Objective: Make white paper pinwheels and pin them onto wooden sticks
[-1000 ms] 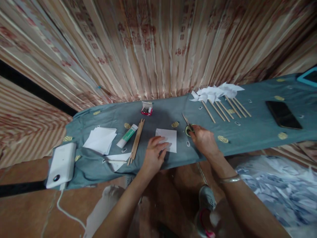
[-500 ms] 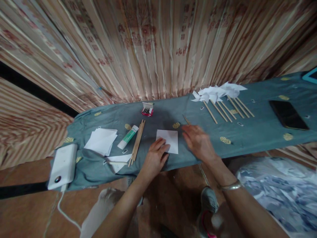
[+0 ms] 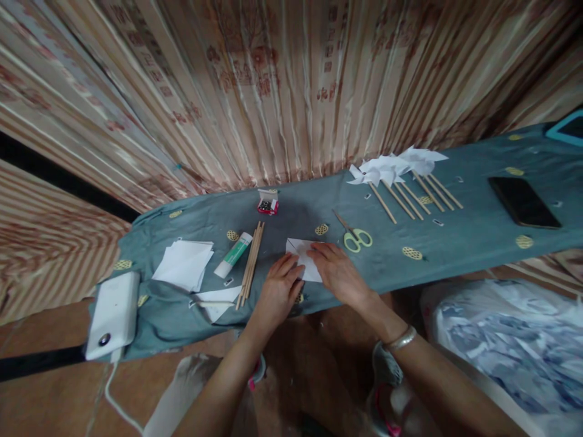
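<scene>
The left hand [image 3: 277,290] and right hand [image 3: 337,274] rest with fingers open and flat on the white paper square [image 3: 299,249], near the table's [image 3: 455,246] front edge beside the scissors [image 3: 355,237]; it looks best to hold the paper still and press the fold down slowly.

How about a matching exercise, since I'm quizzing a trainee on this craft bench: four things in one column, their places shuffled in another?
1 scissors
2 glue stick
3 phone
4 paper square

A under the left hand and right hand
B far right on the cloth
C just right of the right hand
D left of the stick bundle

Pairs: 1-C, 2-D, 3-B, 4-A
</scene>
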Demonstrator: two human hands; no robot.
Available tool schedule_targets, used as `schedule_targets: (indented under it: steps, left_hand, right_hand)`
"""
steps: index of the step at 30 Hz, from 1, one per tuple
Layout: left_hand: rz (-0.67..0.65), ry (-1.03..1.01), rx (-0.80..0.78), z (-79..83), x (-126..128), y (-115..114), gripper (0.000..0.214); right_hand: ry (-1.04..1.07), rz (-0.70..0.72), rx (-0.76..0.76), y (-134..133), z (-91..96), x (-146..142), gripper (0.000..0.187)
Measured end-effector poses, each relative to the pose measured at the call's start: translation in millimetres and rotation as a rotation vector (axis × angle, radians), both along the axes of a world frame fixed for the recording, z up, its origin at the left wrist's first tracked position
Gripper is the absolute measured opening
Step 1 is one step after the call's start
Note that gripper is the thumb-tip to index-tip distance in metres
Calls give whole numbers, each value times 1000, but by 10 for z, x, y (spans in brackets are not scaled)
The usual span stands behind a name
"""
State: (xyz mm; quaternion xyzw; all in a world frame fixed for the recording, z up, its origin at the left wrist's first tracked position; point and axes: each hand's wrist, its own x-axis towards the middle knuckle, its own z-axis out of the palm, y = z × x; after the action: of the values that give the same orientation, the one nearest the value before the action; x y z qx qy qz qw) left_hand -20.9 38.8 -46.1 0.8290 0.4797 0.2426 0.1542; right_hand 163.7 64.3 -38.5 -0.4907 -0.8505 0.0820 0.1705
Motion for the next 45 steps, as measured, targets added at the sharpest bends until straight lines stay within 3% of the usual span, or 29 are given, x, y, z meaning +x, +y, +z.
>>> schedule_targets:
  steps: [9, 15, 20, 24, 28, 31, 34, 36, 38, 41, 45]
  left_hand:
    - [134, -100, 137, 195, -235, 44, 27]
    - [441, 5, 286, 307, -743, 172, 37]
    - [570, 127, 111, 258, -1136, 201, 43]
    - [586, 178, -20, 246, -1221, 221, 32]
    - [631, -56, -30, 348, -1102, 219, 30]
    - [611, -439, -152, 444, -834, 156, 35]
    - [477, -840, -501, 498, -470, 51, 41]
    - [403, -996, -701, 510, -253, -16, 44]
    - [355, -1083, -827, 512, -103, -63, 44]
    - [347, -1183, -915, 498, -9, -93, 47]
    - [393, -1270, -962, 470, 8, -89, 53]
  right_hand:
    - [123, -59, 64, 41, 20, -50, 37]
    - [105, -57, 80, 38, -38, -82, 33]
    - [106, -48, 97, 34, -101, -80, 33]
    - [133, -63, 106, 37, -105, -102, 33]
    - [289, -110, 97, 35, -10, -169, 32]
    - [549, -162, -80, 21, 113, -244, 29]
    - [947, -149, -510, -11, 223, -316, 35]
    - [1203, -69, -804, -40, 267, -346, 37]
    - [1384, -43, -989, -72, 286, -356, 35]
    - [1523, -118, -1078, -104, 283, -336, 29]
    - [1622, -199, -1032, -104, 245, -281, 25]
